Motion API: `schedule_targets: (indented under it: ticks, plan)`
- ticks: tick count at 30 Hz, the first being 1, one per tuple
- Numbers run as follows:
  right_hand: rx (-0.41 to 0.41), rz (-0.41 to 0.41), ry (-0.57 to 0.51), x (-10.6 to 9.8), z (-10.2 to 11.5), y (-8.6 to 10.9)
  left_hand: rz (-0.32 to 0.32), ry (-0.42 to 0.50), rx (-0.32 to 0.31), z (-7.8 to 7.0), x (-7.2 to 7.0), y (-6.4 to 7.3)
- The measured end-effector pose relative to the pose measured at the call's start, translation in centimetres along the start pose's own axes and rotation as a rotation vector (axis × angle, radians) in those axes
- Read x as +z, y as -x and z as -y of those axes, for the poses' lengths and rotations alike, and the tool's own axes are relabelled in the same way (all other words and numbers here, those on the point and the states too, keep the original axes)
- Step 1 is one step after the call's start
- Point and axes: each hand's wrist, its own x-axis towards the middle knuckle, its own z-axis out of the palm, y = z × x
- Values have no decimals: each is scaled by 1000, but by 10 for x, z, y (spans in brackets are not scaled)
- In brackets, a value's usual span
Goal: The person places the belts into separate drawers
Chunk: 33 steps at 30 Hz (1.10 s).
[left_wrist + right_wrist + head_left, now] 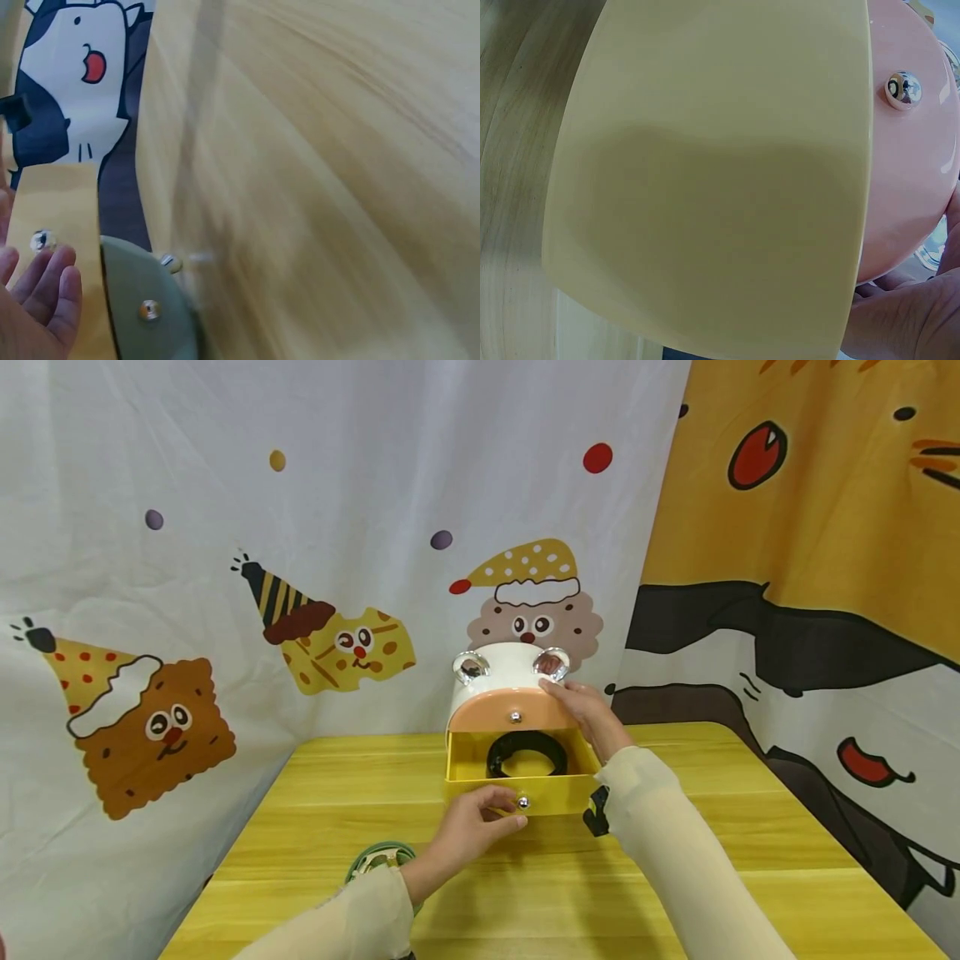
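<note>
A small drawer box [514, 664] with a white rounded top and shiny silver ear-like loops stands at the table's far side. Its pink-orange upper drawer [480, 714] is closed. Below it, the yellow drawer [465, 793] is pulled out, with a black ring-shaped thing [528, 743] lying inside. My left hand [480, 822] is at the drawer's front, bent fingers close around the silver knob [43, 240]; no firm grip on it shows. My right hand [592, 714] rests against the box's right side, fingertips near the right loop. A green lower front [142, 277] shows in the left wrist view.
On the yellow wood-grain table [337, 810], a round green-rimmed thing [382, 852] lies partly hidden behind my left forearm. A printed cartoon curtain [360, 485] hangs close behind the box and along the right side.
</note>
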Motion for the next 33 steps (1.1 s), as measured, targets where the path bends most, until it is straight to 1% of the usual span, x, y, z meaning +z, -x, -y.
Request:
schedule_targets:
  ticks: [7, 11, 14, 17, 20, 22, 26, 28, 30, 33]
  plan:
    - [-1, -10, 28, -1, 0, 1, -85, 1, 29, 8, 10, 0]
    - [6, -12, 38, -1, 0, 2, -108, 6, 33, 11, 16, -2]
    - [2, -13, 47, -1, 0, 2, -116, 33, 28, 13, 20, -4]
    - [-6, -12, 55, -1, 0, 2, -139, 80, 28, 15, 24, -5]
    - [-7, -9, 46, -1, 1, 3, -169, 121, 31, 11, 26, -5]
    - [0, -7, 37, -1, 1, 4, -188, 135, 27, 6, 27, -4]
    - [0, -8, 38, -1, 1, 4, -221, 136, 15, -7, 28, -1]
    - [-4, -10, 43, -1, 1, 4, -238, 131, 12, -8, 29, -1]
    - [-7, -13, 47, -1, 1, 4, -254, 130, 13, -4, 30, -4]
    - [-13, -11, 53, -1, 1, 3, -268, 132, 11, 8, 32, -9]
